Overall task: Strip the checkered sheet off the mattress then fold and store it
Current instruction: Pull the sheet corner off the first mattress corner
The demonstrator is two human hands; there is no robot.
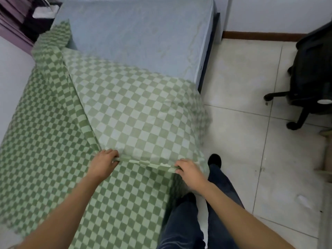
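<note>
The green and white checkered sheet [129, 112] is doubled back over itself on the near half of the bed, its paler underside facing up. The far half of the pale blue mattress [136, 33] lies bare. My left hand [103, 161] pinches the sheet's folded edge at its left end. Further right along the same edge, near the bed's right side, my right hand [188, 172] grips it too. The edge runs taut between both hands. A strip of sheet trails toward the far left corner.
A white wall runs along the bed's left side. To the right is a white tiled floor [251, 123], with a black office chair [312, 78] at the far right. My legs in dark jeans stand beside the bed. A dark nightstand sits at the top left.
</note>
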